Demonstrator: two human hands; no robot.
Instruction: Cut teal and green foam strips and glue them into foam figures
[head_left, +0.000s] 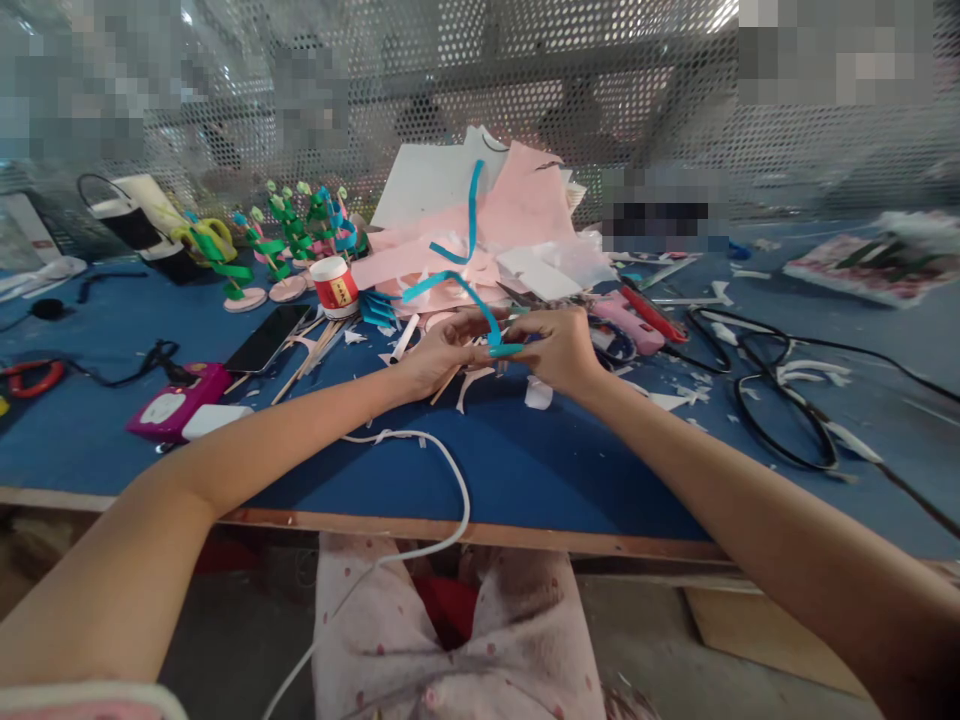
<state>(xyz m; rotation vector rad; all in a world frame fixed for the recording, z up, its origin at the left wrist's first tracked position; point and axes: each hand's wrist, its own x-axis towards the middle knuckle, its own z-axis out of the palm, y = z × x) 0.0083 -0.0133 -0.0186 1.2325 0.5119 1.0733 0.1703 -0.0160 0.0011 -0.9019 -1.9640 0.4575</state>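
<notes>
My left hand (435, 358) and my right hand (561, 345) meet over the middle of the blue-topped table. Between their fingertips they pinch a blue paper strip (480, 302), whose free end curls up and away to the left. Its held end looks folded or wound, but the fingers partly hide it. Another blue strip (472, 215) lies bent on the pink sheets (525, 200) behind. Left of my left hand stands a red and white jar (334, 288), with folded blue paper pieces (377, 308) beside it.
Green and blue paper plants (289, 230) on round bases stand at the back left. A phone (268, 338) and a purple box (180, 402) lie left. A pink glue gun (630, 320) and black cable (780, 400) lie right. A white cable (461, 480) crosses the front edge.
</notes>
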